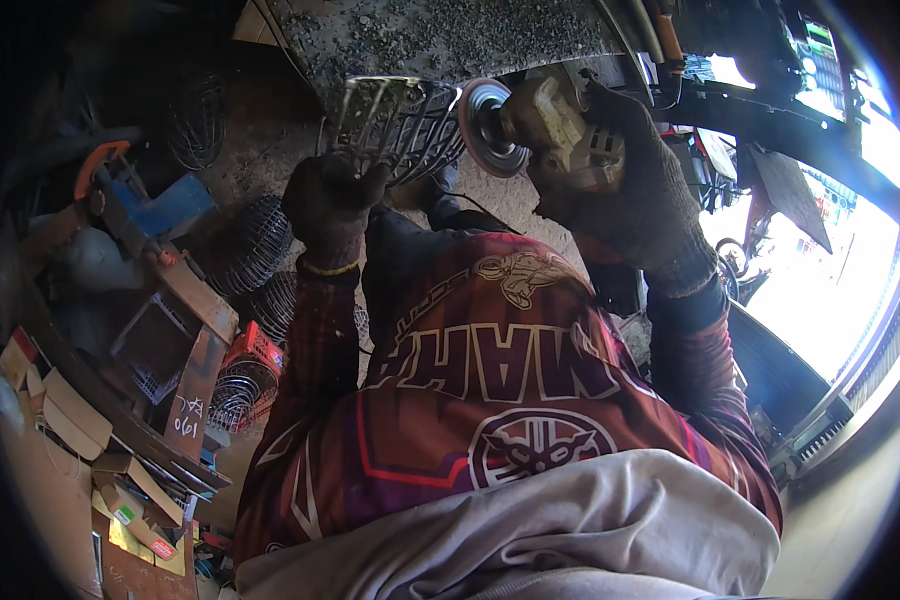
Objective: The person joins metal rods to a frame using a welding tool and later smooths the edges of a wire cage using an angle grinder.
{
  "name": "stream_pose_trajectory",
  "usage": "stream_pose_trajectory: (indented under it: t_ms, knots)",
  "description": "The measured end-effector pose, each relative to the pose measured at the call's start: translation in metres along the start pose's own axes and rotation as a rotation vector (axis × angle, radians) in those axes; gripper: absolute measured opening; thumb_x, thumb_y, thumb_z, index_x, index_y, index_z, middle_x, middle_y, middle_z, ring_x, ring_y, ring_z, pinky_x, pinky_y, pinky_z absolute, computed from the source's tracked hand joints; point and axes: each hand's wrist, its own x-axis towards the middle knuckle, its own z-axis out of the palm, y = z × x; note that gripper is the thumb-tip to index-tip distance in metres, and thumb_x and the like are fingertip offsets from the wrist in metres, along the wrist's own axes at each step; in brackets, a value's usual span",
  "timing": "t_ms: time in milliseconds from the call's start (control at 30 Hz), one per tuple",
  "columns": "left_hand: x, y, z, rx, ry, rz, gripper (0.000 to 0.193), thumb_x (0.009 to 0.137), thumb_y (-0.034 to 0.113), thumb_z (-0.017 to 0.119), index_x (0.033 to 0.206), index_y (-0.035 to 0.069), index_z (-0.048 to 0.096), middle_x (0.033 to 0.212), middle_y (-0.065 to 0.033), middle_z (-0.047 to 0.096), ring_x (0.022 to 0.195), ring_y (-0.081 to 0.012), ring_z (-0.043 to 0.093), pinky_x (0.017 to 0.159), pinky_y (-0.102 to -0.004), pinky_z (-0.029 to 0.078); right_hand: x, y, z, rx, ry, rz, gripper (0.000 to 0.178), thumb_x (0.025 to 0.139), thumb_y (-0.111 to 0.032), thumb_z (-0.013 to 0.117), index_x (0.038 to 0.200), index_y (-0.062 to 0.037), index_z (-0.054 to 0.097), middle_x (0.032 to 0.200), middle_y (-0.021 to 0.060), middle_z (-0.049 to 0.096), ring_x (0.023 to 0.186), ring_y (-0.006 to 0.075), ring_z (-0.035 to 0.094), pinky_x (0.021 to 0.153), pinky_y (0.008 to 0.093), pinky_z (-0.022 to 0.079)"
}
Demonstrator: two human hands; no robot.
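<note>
My left hand (336, 203), in a dark knit glove, is closed on the near edge of a metal wire basket (402, 118). The basket is held up in front of my torso, its bars shiny at the top. In my gloved right hand (645, 195) is an angle grinder (568, 140), gripped round its body. Its round disc (491, 127) stands on edge against the right side of the basket. Whether the disc touches the bars I cannot tell.
More wire baskets (250, 245) are piled on the floor at the left, near a blue metal tool (155, 208) with an orange part. A grit-covered work surface (420, 40) lies ahead. Cardboard boxes (135, 495) stand at the lower left. A cord (485, 212) hangs below the grinder.
</note>
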Motion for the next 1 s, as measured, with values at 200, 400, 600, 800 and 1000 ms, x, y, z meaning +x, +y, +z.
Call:
stream_pose_trajectory:
  t_ms: [200, 400, 600, 800, 1000]
  knots:
    - [-0.009, 0.013, 0.012, 0.336, 0.11, 0.079, 0.042, 0.072, 0.029, 0.09, 0.077, 0.006, 0.055, 0.068, -0.0008, 0.058, 0.059, -0.0111, 0.054, 0.055, -0.0289, 0.048, 0.001, 0.006, 0.005, -0.056, -0.021, -0.059, 0.078, 0.071, -0.024, 0.089, 0.133, -0.0034, 0.046, 0.115, 0.0187, 0.063, 0.106, 0.0303, 0.067, 0.087, 0.0399, 0.054]
    - [-0.006, 0.017, -0.001, 1.105, -0.086, 0.407, 0.026, 0.08, 0.027, 0.078, 0.084, 0.016, 0.055, 0.074, -0.0005, 0.056, 0.065, -0.0174, 0.054, 0.055, -0.0332, 0.047, 0.005, -0.004, 0.016, 0.072, -0.069, 0.049, 0.081, 0.07, -0.025, 0.09, 0.134, -0.0031, 0.045, 0.117, 0.0215, 0.063, 0.109, 0.0313, 0.066, 0.088, 0.0406, 0.055]
    - [-0.002, 0.014, 0.005, 1.004, 0.023, 0.46, 0.047, 0.067, 0.038, 0.092, 0.069, 0.01, 0.054, 0.06, -0.0005, 0.055, 0.051, -0.0161, 0.055, 0.048, -0.0307, 0.044, 0.016, -0.009, 0.017, 0.037, -0.091, -0.006, 0.084, 0.07, -0.024, 0.09, 0.136, -0.0036, 0.042, 0.121, 0.0225, 0.062, 0.11, 0.0325, 0.066, 0.09, 0.0412, 0.055]
    - [-0.002, 0.023, 0.013, 0.893, 0.089, 0.385, 0.04, 0.065, 0.031, 0.092, 0.071, 0.009, 0.059, 0.063, -0.0013, 0.06, 0.053, -0.0164, 0.057, 0.049, -0.0289, 0.045, 0.013, -0.014, 0.02, -0.056, -0.139, 0.041, 0.087, 0.068, -0.026, 0.091, 0.137, -0.004, 0.044, 0.121, 0.0217, 0.061, 0.11, 0.0316, 0.066, 0.09, 0.0402, 0.055]
    - [-0.002, 0.029, 0.015, 0.815, 0.077, 0.258, 0.038, 0.065, 0.026, 0.093, 0.074, 0.007, 0.061, 0.065, -0.0019, 0.059, 0.056, -0.0166, 0.058, 0.053, -0.0301, 0.047, 0.018, -0.012, 0.023, -0.034, -0.057, -0.054, 0.089, 0.068, -0.027, 0.091, 0.139, -0.005, 0.043, 0.123, 0.0207, 0.059, 0.112, 0.0298, 0.064, 0.092, 0.0397, 0.055]
